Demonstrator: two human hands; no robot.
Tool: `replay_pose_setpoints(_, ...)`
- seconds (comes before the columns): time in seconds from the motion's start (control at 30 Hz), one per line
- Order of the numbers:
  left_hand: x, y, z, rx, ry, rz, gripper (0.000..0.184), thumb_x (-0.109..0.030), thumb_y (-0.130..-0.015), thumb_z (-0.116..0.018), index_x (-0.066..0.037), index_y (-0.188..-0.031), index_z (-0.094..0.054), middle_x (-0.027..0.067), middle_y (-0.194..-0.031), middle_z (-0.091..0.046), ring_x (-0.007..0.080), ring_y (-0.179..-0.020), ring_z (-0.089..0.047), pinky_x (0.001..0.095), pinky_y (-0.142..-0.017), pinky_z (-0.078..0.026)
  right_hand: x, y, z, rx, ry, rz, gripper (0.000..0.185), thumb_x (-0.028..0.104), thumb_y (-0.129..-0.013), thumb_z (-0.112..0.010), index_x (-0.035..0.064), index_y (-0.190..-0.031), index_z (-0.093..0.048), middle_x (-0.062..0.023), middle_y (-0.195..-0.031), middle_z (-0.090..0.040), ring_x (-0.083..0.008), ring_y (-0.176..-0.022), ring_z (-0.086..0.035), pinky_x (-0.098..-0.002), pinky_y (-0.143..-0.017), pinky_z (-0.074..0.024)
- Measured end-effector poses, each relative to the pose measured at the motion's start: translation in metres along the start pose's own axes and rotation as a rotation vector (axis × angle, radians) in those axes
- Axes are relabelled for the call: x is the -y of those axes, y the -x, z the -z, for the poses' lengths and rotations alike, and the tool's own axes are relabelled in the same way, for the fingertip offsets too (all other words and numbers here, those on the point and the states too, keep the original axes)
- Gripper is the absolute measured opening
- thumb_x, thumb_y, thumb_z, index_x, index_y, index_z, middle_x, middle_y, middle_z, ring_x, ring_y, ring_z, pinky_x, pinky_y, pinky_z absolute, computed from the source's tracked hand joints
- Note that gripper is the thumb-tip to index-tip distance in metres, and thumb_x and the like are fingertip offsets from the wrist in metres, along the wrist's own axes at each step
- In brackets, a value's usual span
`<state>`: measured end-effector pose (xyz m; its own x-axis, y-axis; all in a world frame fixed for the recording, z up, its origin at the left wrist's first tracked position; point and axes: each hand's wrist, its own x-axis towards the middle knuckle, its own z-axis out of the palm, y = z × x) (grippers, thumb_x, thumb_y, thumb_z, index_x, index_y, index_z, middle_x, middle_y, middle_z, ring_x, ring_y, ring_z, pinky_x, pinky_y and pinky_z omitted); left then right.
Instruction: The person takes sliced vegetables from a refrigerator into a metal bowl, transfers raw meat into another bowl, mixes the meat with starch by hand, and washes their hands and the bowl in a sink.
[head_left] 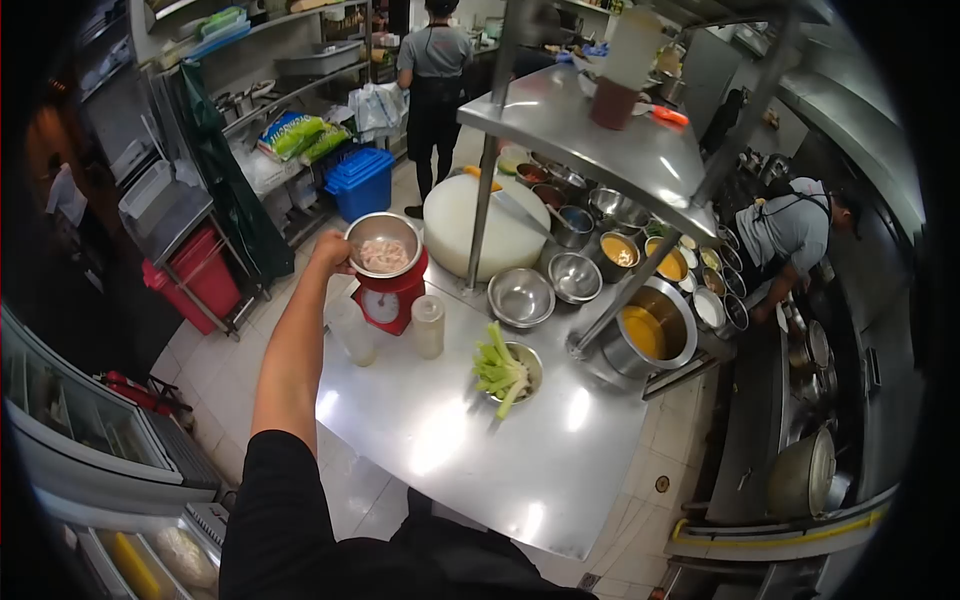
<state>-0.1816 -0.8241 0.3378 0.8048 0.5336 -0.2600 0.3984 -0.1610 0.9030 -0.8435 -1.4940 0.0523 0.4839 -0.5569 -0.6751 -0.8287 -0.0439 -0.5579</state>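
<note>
My left hand (334, 252) grips the left rim of a steel bowl (408, 232) with pale, raw-looking strips of meat (384, 255) in it. The bowl is at the top of a red dial scale (392, 302); whether its weight rests on the scale I cannot tell. Two clear plastic bottles (429, 328) stand in front of the scale. On the steel table (430, 400), a small bowl (531, 385) holds green leafy stalks (497, 370). My right hand is out of view.
A thick white chopping block (470, 235) bears a cleaver (522, 215). Two steel bowls (521, 297) and a pot of orange liquid (648, 330) stand at the right. Posts (480, 210) carry an overhead shelf (620, 140). Two co-workers (436, 80) stand farther off.
</note>
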Motion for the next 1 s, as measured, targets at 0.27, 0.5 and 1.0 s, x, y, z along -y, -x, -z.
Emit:
replay_pose_setpoints(0.27,0.018,-0.038,0.008,0.259,0.022,-0.065,0.031,-0.004,-0.073,-0.062,-0.004,-0.103,-0.053,0.0076,-0.074,-0.06,0.0183,-0.055,-0.061,0.0326,-0.045,-0.055,0.05,0.016,-0.083,0.036,-0.095,-0.176,0.025,0.02,-0.077,-0.056,0.0025,-0.095,-0.06,-0.0054,-0.069,-0.057,-0.0178,-0.056,-0.054,-0.0312,-0.044,-0.0448)
replay_pose_setpoints(0.5,0.026,-0.038,0.011,0.256,0.053,-0.109,0.038,-0.011,-0.074,-0.066,0.002,-0.108,-0.053,0.0103,-0.078,-0.062,0.0174,-0.056,-0.062,0.0284,-0.043,-0.054,0.097,-0.021,-0.111,0.006,-0.132,-0.121,0.02,0.005,-0.078,-0.055,0.0017,-0.097,-0.058,-0.0074,-0.074,-0.06,-0.0189,-0.058,-0.057,-0.0319,-0.045,-0.0471)
replay_pose_setpoints(1.0,0.025,-0.031,0.0,0.138,0.008,-0.078,0.036,-0.021,-0.074,-0.063,0.005,-0.098,-0.056,0.0176,-0.085,-0.062,0.0256,-0.061,-0.064,0.0353,-0.05,-0.055,0.09,-0.038,-0.093,-0.033,0.13,0.009,0.017,0.006,-0.078,-0.058,0.0003,-0.094,-0.061,-0.008,-0.071,-0.061,-0.0186,-0.054,-0.058,-0.032,-0.043,-0.0468)
